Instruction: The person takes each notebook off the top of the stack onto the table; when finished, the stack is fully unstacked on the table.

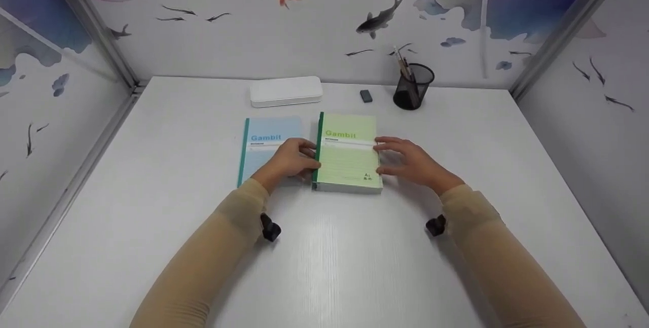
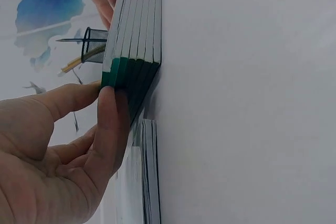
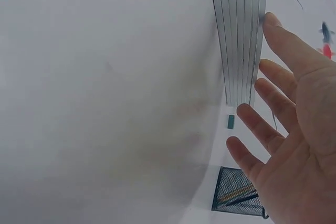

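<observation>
A stack of several notebooks with a light green cover (image 1: pixel 350 158) on top stands in front of me, dark green spines to the left. My left hand (image 1: pixel 289 158) touches the spine side with thumb and fingertips; in the left wrist view the thumb is at the top notebook's edge and the fingers lie against the spines (image 2: pixel 122 72). On the opposite side, my right hand (image 1: pixel 418 163) has its fingers spread, tips right at the page edges (image 3: pixel 239 40). A blue notebook (image 1: pixel 266 128) lies left of the stack, partly hidden by my left hand.
Behind the notebooks lie a white case (image 1: pixel 286 92) and a small dark block (image 1: pixel 366 96). A black mesh pen holder (image 1: pixel 414 89) with pencils stands at the back right. Decorated panels (image 1: pixel 314 29) border the white table (image 1: pixel 324 262) at the back and sides.
</observation>
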The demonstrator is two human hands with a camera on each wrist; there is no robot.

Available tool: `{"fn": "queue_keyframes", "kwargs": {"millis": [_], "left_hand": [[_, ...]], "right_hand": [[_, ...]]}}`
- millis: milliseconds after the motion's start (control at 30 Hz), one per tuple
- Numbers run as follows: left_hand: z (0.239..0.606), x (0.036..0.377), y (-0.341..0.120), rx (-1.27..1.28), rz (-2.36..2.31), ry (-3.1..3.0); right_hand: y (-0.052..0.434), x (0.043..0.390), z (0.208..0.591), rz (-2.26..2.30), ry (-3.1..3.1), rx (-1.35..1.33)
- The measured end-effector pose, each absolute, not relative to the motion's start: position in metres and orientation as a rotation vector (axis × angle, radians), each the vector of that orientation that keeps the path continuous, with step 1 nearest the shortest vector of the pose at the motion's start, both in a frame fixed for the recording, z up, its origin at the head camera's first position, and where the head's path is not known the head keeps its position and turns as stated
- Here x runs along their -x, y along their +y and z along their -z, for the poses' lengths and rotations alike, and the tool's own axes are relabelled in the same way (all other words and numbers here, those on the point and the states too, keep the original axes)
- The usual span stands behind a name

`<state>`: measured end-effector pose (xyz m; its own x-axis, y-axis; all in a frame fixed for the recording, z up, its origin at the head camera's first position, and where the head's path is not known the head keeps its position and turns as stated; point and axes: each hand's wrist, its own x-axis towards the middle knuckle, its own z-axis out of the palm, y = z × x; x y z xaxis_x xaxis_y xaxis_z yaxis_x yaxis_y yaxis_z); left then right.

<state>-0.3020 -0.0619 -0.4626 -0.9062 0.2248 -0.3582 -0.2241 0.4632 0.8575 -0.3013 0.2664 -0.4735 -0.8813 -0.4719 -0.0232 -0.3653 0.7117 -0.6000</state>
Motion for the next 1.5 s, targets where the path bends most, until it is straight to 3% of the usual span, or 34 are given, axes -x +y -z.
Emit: {"fn": "queue_keyframes", "kwargs": {"millis": [900, 1500], "left_hand": [[0.451, 0.293, -0.125, 0.186, -1.81, 1.937], [0.437, 0.275, -0.249, 0.266, -1.818, 2.072]], "right_hand": [[0.258, 0.299, 0.467, 0.814, 2.711, 0.55], [0.257, 0.297, 0.467, 0.709, 2.763, 0.55]]}}
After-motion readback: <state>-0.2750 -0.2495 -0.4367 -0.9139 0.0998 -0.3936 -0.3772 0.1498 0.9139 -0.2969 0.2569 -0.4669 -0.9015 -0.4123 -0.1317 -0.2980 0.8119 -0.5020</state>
